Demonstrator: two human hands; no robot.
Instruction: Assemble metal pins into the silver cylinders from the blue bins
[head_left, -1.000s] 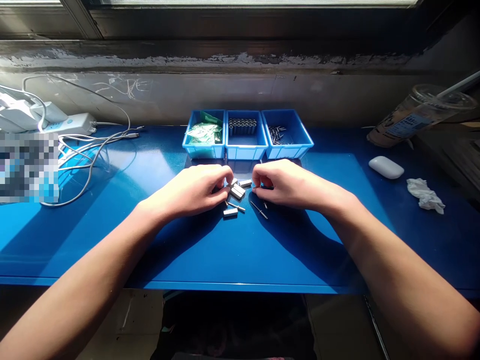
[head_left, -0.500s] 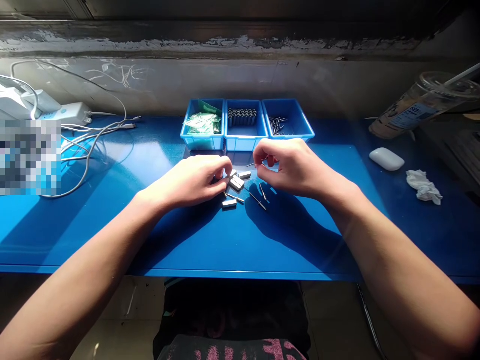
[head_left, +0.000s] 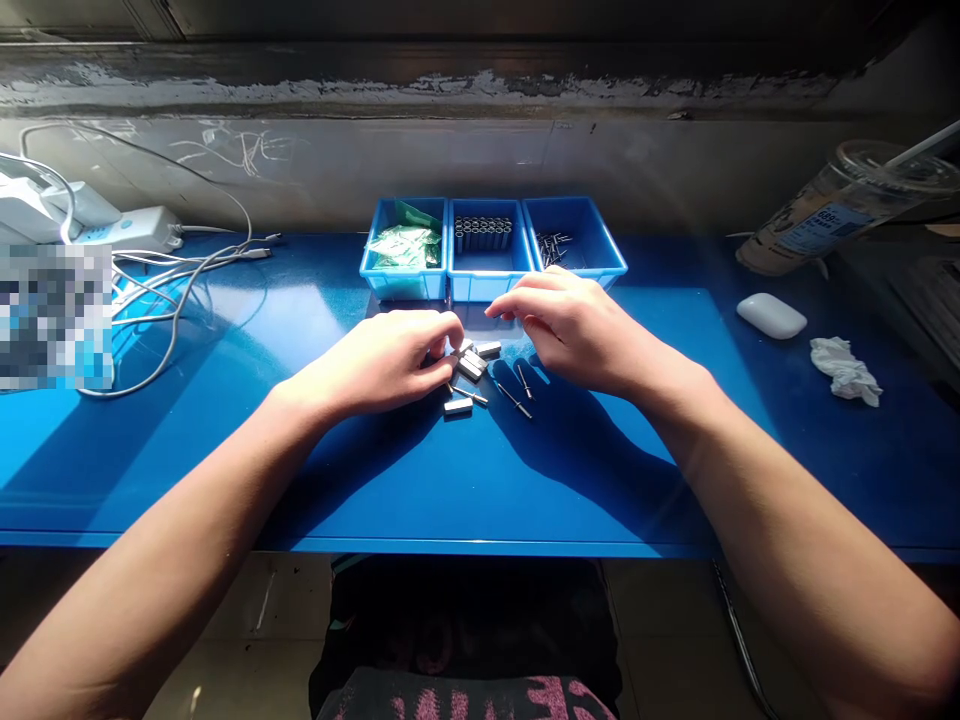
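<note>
Head view: my left grip (head_left: 397,358) is narrow at the metal blocks (head_left: 472,366) on the table (head_left: 450,490); I cannot tell whether it holds 1. My right grip (head_left: 581,325) is wide, above the table near 2 pins (head_left: 514,401). Step in hand: apparently arranging small parts; the next pick calls for a fingertip pinch.

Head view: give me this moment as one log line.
left hand: at metal blocks | right hand: open, near blue bins | loose pins: on table

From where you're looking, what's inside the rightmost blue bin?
Inside the rightmost blue bin, loose metal rivets lie in a small pile toward its left side. The right hand covers part of the bin's front, and anything beneath the top rivets is hidden.
</note>
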